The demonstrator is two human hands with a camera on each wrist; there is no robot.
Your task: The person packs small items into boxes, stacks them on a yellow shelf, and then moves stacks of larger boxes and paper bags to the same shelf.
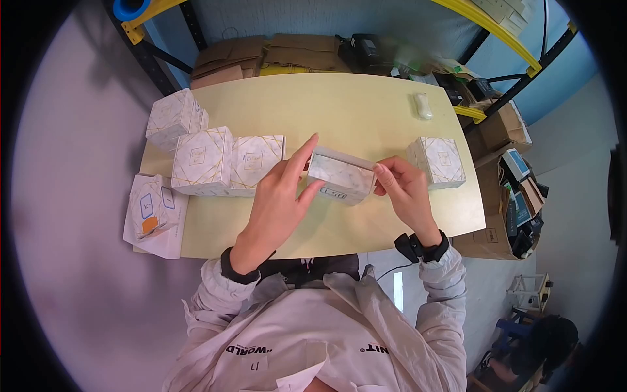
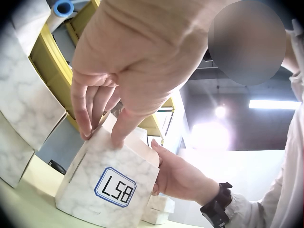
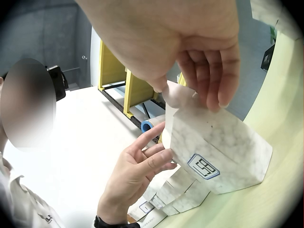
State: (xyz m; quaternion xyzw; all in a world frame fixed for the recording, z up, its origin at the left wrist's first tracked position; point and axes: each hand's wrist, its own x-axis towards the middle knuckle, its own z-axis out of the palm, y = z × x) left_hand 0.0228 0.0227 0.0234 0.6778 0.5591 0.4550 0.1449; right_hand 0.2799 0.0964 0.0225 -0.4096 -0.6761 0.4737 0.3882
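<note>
Marbled box [image 1: 343,179], blue-framed label reading LSB or L58, is mid-counter, right in front of the wearer, label side facing 6 o'clock. Can't tell if its base touches the counter [image 1: 339,98]. Left hand [image 1: 273,196] grips the 9 o'clock end: thumb on the label-side rim, other fingers at the far corner. Right hand [image 1: 408,189] pinches the upper corner at the 3 o'clock end. Black bands [image 1: 238,271] on both wrists. Clock from the box, head view: two gold-lined boxes [image 1: 201,157] side by side at 9, third box [image 1: 171,121] near 10, fourth box [image 1: 439,163] at 3. Orange-patched package [image 1: 145,202] between 8 and 9, counter edge. Small white packet [image 1: 423,106] near 2. Brown carton [image 1: 490,238] off-counter near 4.
</note>
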